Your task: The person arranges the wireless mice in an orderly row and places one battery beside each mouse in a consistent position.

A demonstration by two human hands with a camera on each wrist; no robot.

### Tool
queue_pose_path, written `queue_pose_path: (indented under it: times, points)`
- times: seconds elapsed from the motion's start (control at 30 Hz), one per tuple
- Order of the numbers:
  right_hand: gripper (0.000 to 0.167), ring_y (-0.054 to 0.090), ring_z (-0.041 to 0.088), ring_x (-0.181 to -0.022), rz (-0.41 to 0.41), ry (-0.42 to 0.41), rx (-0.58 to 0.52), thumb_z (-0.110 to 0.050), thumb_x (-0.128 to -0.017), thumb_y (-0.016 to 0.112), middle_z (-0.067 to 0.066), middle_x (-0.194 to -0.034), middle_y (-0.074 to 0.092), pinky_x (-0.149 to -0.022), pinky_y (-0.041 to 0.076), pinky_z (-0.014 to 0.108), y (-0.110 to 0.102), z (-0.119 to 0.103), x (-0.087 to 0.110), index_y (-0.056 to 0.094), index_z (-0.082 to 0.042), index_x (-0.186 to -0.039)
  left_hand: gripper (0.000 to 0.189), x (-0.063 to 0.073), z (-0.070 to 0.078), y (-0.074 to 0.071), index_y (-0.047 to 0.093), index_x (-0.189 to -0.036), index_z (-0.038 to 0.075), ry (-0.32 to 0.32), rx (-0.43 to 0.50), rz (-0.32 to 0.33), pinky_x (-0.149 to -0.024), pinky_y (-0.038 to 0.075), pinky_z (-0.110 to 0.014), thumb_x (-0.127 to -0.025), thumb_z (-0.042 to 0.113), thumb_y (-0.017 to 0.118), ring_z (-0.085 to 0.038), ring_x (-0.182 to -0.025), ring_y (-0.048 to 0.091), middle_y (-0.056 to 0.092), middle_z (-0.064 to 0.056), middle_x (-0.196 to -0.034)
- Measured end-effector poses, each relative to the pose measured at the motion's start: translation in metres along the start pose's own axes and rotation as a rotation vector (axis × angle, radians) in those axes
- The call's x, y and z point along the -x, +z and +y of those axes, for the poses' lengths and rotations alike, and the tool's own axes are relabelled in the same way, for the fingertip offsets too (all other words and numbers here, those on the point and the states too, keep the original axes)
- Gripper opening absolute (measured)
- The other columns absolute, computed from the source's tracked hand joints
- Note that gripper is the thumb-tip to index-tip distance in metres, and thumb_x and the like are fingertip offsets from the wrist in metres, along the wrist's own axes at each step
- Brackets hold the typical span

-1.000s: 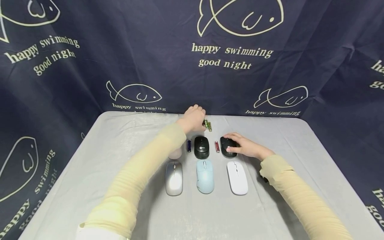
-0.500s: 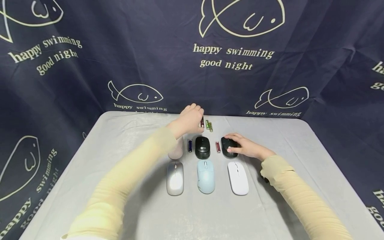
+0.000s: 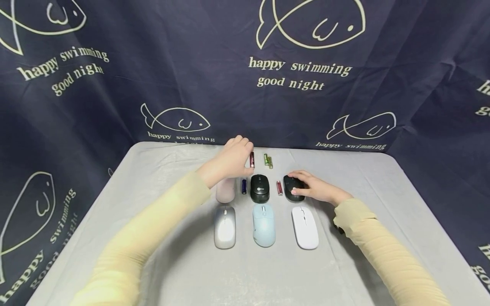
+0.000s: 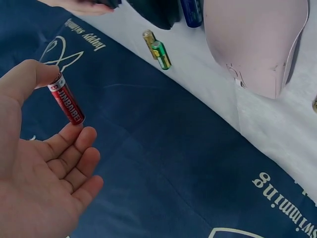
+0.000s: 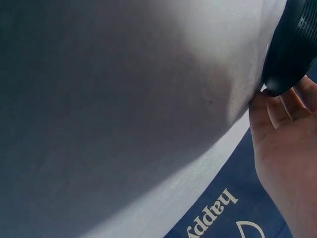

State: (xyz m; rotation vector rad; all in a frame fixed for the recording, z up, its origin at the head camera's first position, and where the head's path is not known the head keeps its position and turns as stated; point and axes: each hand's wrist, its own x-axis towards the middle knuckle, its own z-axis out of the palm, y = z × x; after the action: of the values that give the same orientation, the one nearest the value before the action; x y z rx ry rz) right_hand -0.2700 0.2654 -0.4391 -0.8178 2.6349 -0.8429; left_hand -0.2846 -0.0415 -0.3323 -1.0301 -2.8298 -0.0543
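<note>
My left hand (image 3: 232,159) pinches a red battery (image 4: 67,101) end to end between thumb and a fingertip, above the table's far part. Below that hand lies a pale pink mouse (image 3: 226,191), partly covered by it in the head view. To its right are a dark blue battery (image 3: 244,187) and a black mouse (image 3: 260,189). My right hand (image 3: 317,187) holds another black mouse (image 3: 292,184), thumb on the near side and fingers over the far side. Between the two black mice lies a second red battery (image 3: 279,188).
Two green-and-gold batteries (image 3: 268,160) lie near the table's back edge. A silver mouse (image 3: 225,229), a light blue mouse (image 3: 264,227) and a white mouse (image 3: 305,229) form the nearer row. Dark blue printed cloth (image 3: 229,85) hangs behind the grey-white table (image 3: 245,276).
My left hand has moved left, away from the green-and-gold batteries, carrying the red battery, which shows more clearly now. My right hand stays on its black mouse.
</note>
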Motion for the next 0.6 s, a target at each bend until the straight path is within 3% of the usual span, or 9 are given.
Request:
queue_pose_path:
  times: [0.3,0.6]
  points:
    - [0.064,0.033,0.038,-0.134,0.01,-0.011,0.0,-0.034,-0.09,0.063,0.018,-0.144,0.035,-0.109,0.024,0.055,0.002,0.002,-0.001,0.039,-0.004,-0.141,0.04,0.028,-0.003,-0.005,0.056,-0.098,0.008,0.009,0.043,0.105,-0.092,0.036,-0.039,-0.072,0.036,0.069,-0.025,-0.095,0.044,0.053,-0.005,-0.096]
    - [0.064,0.032,0.039,-0.133,0.01,-0.016,-0.013,-0.033,-0.089,0.063,0.018,-0.144,0.035,-0.108,0.024,0.056,0.002,0.002,0.0,0.039,-0.003,-0.141,0.043,0.057,-0.007,-0.006,0.057,-0.102,0.003,0.007,0.113,0.156,-0.092,0.036,-0.038,-0.072,0.032,0.069,-0.025,-0.096,0.044,0.054,-0.007,-0.099]
